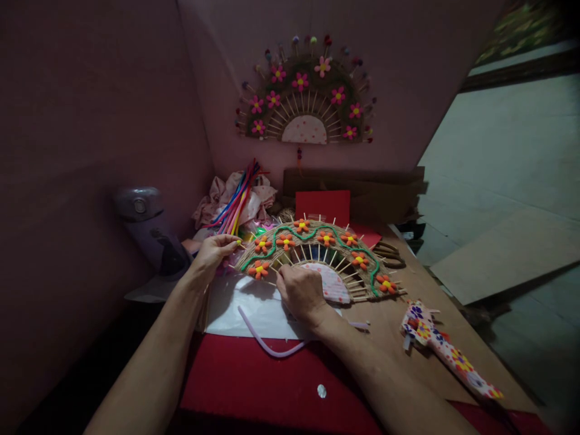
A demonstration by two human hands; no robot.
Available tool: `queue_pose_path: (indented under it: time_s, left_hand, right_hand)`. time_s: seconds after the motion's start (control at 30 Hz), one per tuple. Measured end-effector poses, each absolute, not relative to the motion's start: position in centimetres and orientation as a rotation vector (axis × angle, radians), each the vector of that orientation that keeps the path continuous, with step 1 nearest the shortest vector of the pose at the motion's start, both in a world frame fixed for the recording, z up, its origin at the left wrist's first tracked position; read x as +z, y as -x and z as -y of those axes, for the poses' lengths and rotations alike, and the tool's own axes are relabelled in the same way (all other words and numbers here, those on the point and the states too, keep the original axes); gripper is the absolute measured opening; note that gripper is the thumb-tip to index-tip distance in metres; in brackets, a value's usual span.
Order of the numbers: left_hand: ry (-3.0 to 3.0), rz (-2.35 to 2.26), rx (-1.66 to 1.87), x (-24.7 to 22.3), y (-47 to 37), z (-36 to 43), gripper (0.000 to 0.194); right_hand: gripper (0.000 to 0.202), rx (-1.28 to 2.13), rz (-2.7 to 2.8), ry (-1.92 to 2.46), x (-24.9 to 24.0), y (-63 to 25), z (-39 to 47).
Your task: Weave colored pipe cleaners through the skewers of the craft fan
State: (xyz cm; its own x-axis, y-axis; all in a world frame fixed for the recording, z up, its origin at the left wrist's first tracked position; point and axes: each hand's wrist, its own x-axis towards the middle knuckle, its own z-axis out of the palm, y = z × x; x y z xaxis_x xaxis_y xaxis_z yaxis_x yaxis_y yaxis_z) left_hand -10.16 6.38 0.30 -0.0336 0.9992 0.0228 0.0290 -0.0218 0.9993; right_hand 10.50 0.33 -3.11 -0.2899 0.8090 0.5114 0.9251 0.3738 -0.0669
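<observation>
A person's right hand (301, 293) is clamping its grip on the lower edge of a flowered fan (312, 234) over the desk (244, 380), while the left hand (220, 249) is pinching a small yellow bit (238, 242) at the fan's left end, thumb and finger together. A white sheet (235, 320) is lying beneath, with a lilac strip (272, 352) curving in front. Behind, a second fan (299, 81) is hanging on the wall (385, 36).
</observation>
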Motion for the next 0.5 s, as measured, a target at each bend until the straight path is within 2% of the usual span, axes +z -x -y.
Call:
queue_pose_path:
  time_s: [0.5]
  left_hand:
    - [-1.238,-1.265,1.229,0.59,10.04,-6.23,0.027]
  right_hand:
    - [0.017,-0.348,2.166,1.476,-3.29,-10.48,-0.29]
